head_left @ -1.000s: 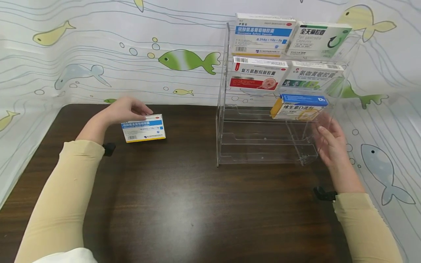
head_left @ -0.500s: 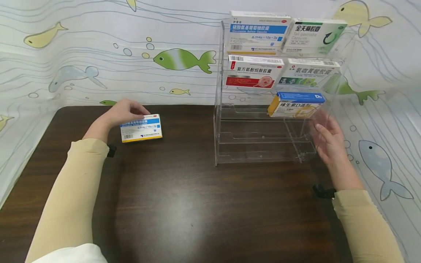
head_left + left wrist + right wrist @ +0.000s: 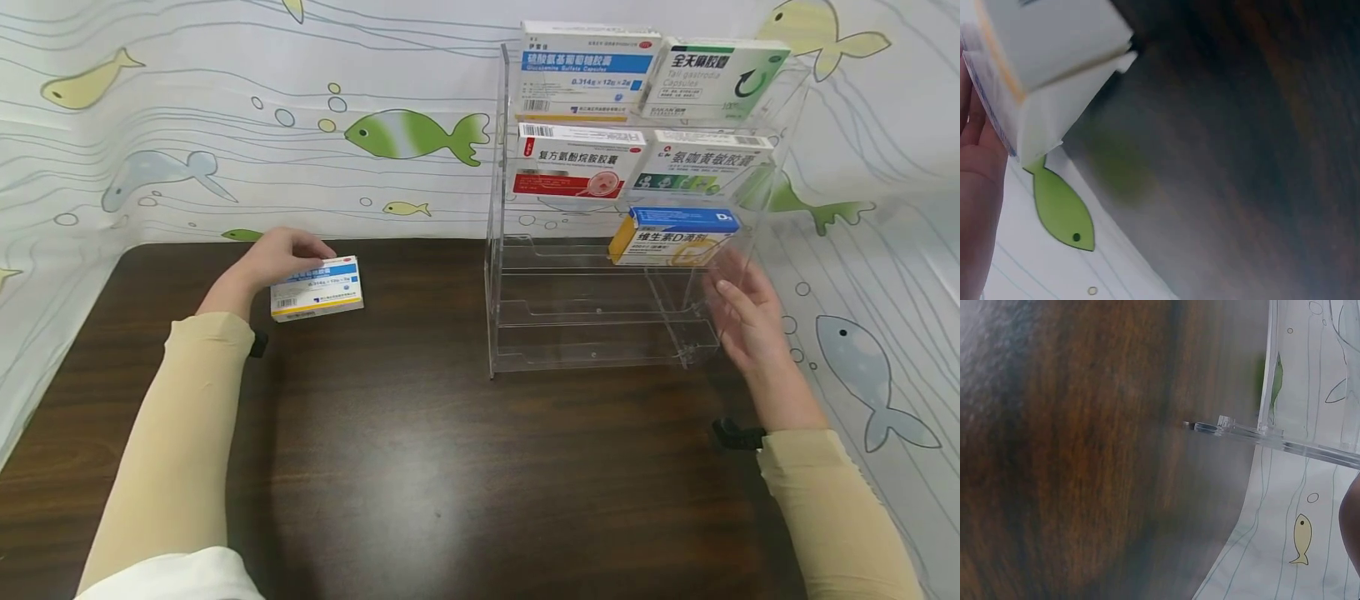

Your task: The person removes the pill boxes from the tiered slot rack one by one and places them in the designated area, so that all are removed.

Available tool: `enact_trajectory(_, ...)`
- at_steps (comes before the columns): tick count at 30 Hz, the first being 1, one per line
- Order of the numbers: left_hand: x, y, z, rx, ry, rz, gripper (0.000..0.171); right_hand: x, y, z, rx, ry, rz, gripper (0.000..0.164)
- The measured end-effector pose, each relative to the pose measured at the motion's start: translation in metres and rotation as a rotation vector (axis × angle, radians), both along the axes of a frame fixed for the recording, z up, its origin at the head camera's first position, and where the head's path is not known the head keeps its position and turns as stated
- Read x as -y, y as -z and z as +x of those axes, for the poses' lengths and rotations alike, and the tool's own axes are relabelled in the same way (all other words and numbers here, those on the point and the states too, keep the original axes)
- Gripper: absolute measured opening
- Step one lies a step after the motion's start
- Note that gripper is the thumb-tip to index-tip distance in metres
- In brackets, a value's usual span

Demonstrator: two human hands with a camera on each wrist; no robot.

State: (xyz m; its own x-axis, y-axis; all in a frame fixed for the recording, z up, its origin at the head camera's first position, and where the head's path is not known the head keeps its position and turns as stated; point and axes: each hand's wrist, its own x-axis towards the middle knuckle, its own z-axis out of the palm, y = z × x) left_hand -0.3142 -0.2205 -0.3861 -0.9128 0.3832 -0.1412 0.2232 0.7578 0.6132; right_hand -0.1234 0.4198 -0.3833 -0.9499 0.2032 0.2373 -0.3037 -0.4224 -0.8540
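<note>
My left hand [image 3: 276, 257] holds a white, blue and yellow medicine box [image 3: 322, 292] by its top, over the left back of the table. The box leans back, with its narrow bottom side showing. In the left wrist view the white box [image 3: 1063, 44] fills the top left corner, beside part of the hand [image 3: 979, 206]. At the right, my right hand [image 3: 750, 317] rests against the outer side of a clear acrylic rack [image 3: 592, 321], thumb toward me, fingers partly behind the panel. Only a sliver of this hand [image 3: 1352, 519] shows in the right wrist view.
On the rack's upper tiers stand a matching blue-and-white box [image 3: 585, 75], a green-and-white box [image 3: 708, 79], a red-and-white box [image 3: 573, 167], a grey-and-white box [image 3: 701, 167] and a blue-and-yellow box [image 3: 675, 237]. A fish-patterned sheet [image 3: 420, 58] hangs behind the dark wooden table [image 3: 420, 433].
The medicine box in my left hand has tipped back, so its bottom side now shows. My right hand stays at the rack's side. The head view has shifted slightly.
</note>
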Motion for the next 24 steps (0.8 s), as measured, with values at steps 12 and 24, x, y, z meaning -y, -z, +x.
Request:
enact_trajectory(12,0.007,0.013,-0.007,-0.029,-0.054,0.006,0.029,0.000,0.000,0.000,0.000,0.004,0.028,0.049)
enact_trajectory(24,0.008,0.013,-0.009,-0.018,-0.056,0.022,0.031,0.000,-0.001,0.000,0.005,0.001,0.003,0.048)
